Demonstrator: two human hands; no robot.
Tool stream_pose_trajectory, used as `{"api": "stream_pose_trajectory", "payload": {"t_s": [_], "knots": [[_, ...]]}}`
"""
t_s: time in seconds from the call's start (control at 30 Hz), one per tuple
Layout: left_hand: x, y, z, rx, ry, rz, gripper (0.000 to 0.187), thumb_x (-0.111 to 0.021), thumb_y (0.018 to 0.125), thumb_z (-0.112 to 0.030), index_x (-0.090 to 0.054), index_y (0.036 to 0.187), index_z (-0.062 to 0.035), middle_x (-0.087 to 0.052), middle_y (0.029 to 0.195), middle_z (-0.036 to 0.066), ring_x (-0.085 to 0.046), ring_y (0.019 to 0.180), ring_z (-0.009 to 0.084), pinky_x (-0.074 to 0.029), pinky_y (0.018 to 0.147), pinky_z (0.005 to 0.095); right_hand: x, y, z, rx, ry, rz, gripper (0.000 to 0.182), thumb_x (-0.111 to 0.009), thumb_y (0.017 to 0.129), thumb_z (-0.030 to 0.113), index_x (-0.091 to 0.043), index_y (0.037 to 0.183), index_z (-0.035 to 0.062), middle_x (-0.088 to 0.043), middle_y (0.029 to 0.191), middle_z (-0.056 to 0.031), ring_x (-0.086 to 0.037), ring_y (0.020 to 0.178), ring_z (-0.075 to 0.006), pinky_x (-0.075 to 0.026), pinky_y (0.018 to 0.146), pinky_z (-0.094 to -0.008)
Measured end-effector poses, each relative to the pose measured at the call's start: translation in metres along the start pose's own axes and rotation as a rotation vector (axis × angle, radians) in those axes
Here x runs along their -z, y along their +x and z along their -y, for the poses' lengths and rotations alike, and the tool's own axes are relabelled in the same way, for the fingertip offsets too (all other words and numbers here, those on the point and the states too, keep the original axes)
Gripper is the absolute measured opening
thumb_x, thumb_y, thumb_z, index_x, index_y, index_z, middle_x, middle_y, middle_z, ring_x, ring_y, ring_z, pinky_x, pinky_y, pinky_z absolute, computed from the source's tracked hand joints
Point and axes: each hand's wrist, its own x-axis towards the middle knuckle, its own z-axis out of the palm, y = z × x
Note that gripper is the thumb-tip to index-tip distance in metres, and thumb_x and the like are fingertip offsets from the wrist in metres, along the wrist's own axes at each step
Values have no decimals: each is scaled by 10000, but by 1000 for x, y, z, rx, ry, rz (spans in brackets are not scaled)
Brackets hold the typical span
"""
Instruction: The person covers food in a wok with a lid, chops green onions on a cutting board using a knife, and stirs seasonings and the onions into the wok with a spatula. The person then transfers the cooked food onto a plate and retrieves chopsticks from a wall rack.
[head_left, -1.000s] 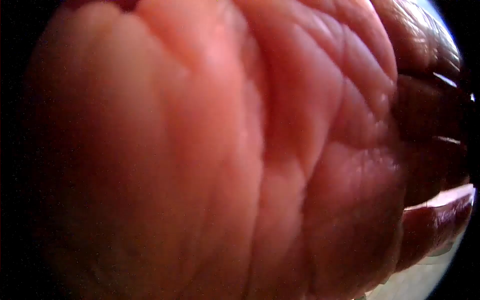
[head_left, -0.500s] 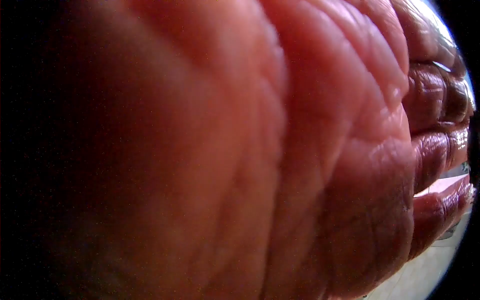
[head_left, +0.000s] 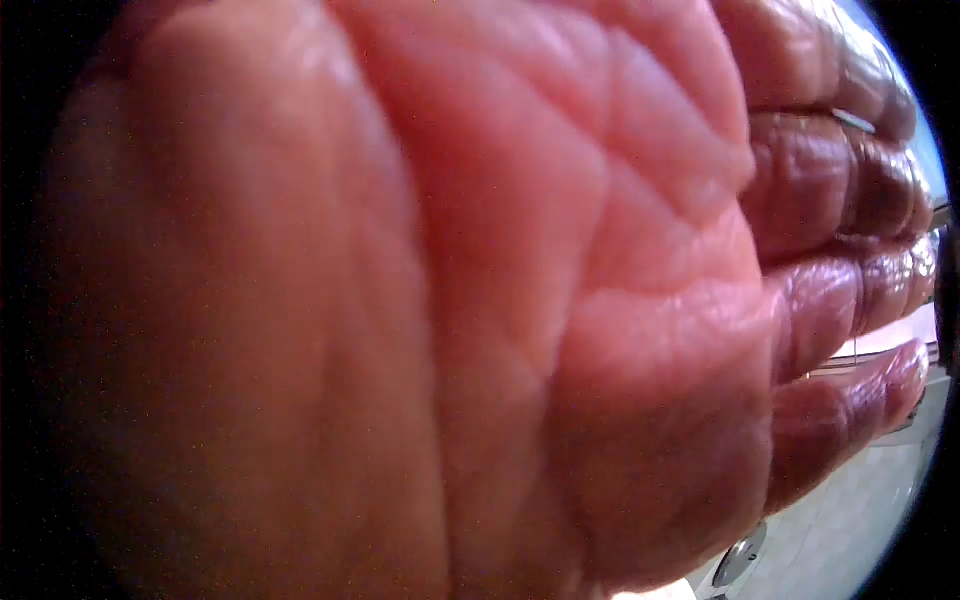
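Note:
The palm of my left hand (head_left: 480,300) fills most of the head view, very close to the camera. Its fingers stretch toward the right edge, with narrow gaps between some of them and a wider one above the lowest finger. Nothing is held in it. The thumb cannot be made out. My right hand is out of view. Most of the scene is hidden behind the palm.
At the lower right a pale, tile-like surface (head_left: 840,510) shows past the hand. A small round greyish object (head_left: 740,558) lies at the bottom. Between the lower fingers a pale pink and white thing with a dark edge (head_left: 912,328) is partly visible.
My left hand has shifted left in the view and looks slightly farther from the camera. More of its fingers and the pale surface show, and the round object has come into sight.

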Motion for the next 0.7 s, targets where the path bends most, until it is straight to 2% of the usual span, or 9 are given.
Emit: {"api": "stream_pose_trajectory", "payload": {"t_s": [0.1,0.17,0.3,0.4,0.43,0.5,0.53,0.67,0.7], "knots": [[2,2,-1,12,7,2,574,-304,1021,-401,-504,1266,78,-579,1230,251,-555,1176,386,-427,1047,495,-13,6,24,167,576,466,168,-648,908,157,-700,887,-1,-685,919,-177,-683,788,-318,-556,655,-400],[4,4,-5,29,12,3,573,-304,1021,-400,-508,1261,79,-584,1224,249,-560,1170,384,-429,1045,493,-20,18,33,279,727,639,135,-644,924,103,-712,895,-10,-689,916,-200,-702,780,-331,-573,635,-404],[10,11,-15,50,-15,-11,571,-305,1020,-399,-514,1251,80,-593,1210,246,-569,1159,379,-433,1042,490,-32,28,41,317,665,513,105,-651,912,85,-673,831,21,-696,862,-131,-693,793,-304,-546,656,-406],[11,9,-22,61,-24,-22,570,-305,1020,-397,-520,1243,81,-600,1200,243,-576,1150,376,-436,1040,487,-33,23,40,308,561,525,133,-620,939,127,-679,841,59,-714,943,-112,-693,847,-327,-529,694,-418],[12,9,-25,65,-21,-25,570,-305,1020,-397,-521,1241,81,-602,1197,243,-578,1147,374,-437,1039,486,-29,29,29,350,520,605,130,-622,939,148,-686,864,63,-714,968,-130,-691,860,-340,-528,699,-417],[15,9,-31,68,-13,-42,569,-305,1020,-396,-525,1235,82,-607,1190,241,-583,1142,372,-439,1038,484,-29,31,14,360,426,554,123,-635,928,162,-682,880,58,-705,961,-148,-675,849,-337,-521,700,-410],[26,18,-42,52,-19,-67,568,-305,1020,-396,-526,1233,82,-609,1187,240,-585,1139,371,-440,1037,483,-18,44,5,323,380,421,116,-647,917,153,-671,873,49,-696,930,-149,-662,824,-321,-515,695,-404],[27,27,-40,37,-14,-130,567,-306,1019,-394,-533,1223,84,-618,1173,237,-594,1127,366,-444,1034,479,-1,8,0,170,210,-80,131,-695,875,120,-628,844,12,-661,803,-152,-607,725,-255,-492,679,-380],[25,30,-42,34,-19,-157,567,-306,1019,-394,-535,1220,84,-620,1170,236,-596,1125,365,-445,1033,478,-12,17,-9,138,180,-127,113,-697,871,92,-621,855,10,-664,834,-153,-612,751,-249,-497,700,-382]]}}
